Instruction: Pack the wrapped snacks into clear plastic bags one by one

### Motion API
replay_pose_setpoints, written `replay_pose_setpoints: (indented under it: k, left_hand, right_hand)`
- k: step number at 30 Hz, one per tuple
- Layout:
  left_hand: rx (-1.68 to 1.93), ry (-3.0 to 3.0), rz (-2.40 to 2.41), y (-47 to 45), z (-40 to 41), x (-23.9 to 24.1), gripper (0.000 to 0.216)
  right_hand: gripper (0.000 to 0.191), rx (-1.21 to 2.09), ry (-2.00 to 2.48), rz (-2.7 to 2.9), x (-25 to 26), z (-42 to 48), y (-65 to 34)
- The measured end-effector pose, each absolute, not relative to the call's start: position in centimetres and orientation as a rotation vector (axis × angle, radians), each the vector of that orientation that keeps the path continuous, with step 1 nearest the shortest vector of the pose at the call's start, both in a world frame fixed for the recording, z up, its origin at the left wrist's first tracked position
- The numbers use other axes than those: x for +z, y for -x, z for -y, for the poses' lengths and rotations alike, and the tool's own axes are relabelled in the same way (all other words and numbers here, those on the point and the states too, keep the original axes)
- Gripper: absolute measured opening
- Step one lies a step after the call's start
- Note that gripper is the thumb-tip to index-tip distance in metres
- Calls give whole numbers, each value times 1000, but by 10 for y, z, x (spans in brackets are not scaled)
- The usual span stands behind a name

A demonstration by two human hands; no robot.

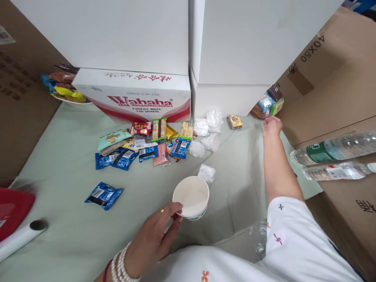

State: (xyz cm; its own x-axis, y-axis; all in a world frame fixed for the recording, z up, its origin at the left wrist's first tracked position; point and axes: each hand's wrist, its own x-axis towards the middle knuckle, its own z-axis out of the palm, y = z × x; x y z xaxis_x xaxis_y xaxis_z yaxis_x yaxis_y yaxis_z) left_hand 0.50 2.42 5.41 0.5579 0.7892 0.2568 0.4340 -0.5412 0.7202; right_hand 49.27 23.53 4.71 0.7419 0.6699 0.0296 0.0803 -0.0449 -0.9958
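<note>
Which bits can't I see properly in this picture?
Head view:
Right hand: whether it holds anything; its own back hides the fingertips.
White cup: most of its outside, hidden under the rim.
Red thing: cut off by the left edge.
Bigger bottle: cut off by the right edge.

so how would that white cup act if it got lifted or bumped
The white cup is probably light, since only its bare inside shows. It looks thin-walled where the left hand pinches it, so it might give under a hard squeeze. Being round, it could roll if knocked onto its side.
</note>
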Motion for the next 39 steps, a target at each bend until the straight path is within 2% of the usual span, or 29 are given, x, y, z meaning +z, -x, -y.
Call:
replay_pose_setpoints:
  k: [3, 7, 10, 12, 14, 17, 19, 22, 25, 28, 31, 33, 39]
  left_hand:
    - [766, -2178, -927, -14, -27, 55, 20]
    - [750, -2163, -765, -31, -33, 55, 24]
    - [775, -2142, -684, -41, -36, 57, 39]
    - [804, -2172, -664, -39, -37, 57, 53]
    - [816, -2194, -722, -27, -35, 55, 59]
    - [808, -2127, -998, 9, -29, 47, 42]
    - [827, -2053, -1248, 40, -26, 40, 27]
    - [936, -1918, -1664, 88, -34, 30, 16]
    - [1015, -1755, -2052, 130, -59, 22, 17]
    - [835, -1736, -2260, 157, -78, 13, 25]
    - [541, -1843, -2173, 165, -72, -1, 34]
    - [440, -1929, -2094, 161, -63, -12, 42]
    - [520, -1964, -1931, 106, -99, -25, 51]
  right_hand:
    - [37, 417, 1472, 1149, 69, -153, -432]
    - [57, 979, 1176, 2195, 85, -28, -343]
    - [27, 1003, 1221, 2307, 81, 14, -319]
    - [24, 872, 1435, 2187, 72, 12, -338]
    - [20, 617, 1738, 1984, 63, -9, -381]
    - [14, 308, 2186, 1574, 49, -67, -463]
    - [14, 237, 2353, 1352, 45, -112, -508]
    - [30, 34, 2256, 1282, 48, -162, -529]
    - [33, -138, 2041, 1388, 57, -167, -480]
    - [30, 96, 1844, 1643, 53, -136, -383]
    - [25, 526, 1459, 2052, 27, -109, -286]
    - [28, 754, 1410, 2217, 5, -110, -240]
    - [39, 711, 1481, 2176, -23, -165, -182]
